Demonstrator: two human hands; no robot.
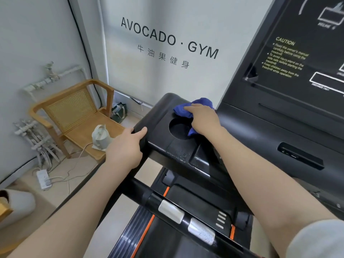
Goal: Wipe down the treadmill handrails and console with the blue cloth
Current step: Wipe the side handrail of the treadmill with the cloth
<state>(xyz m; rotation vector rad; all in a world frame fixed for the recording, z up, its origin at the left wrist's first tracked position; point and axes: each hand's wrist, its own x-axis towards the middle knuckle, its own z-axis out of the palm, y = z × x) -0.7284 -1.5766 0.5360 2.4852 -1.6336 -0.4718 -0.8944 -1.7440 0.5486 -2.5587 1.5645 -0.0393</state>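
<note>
Blue cloth point(193, 108) under right hand point(203, 119), beside cup-hole rim point(172, 130), seemingly pressed

cloth point(193, 107) blue | console point(260, 127) black | chair point(74, 112) tan, woven | kettle point(101, 137) white

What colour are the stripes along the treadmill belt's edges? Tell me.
Orange stripes run beside the black treadmill belt, seen in the head view, the only one.
</note>
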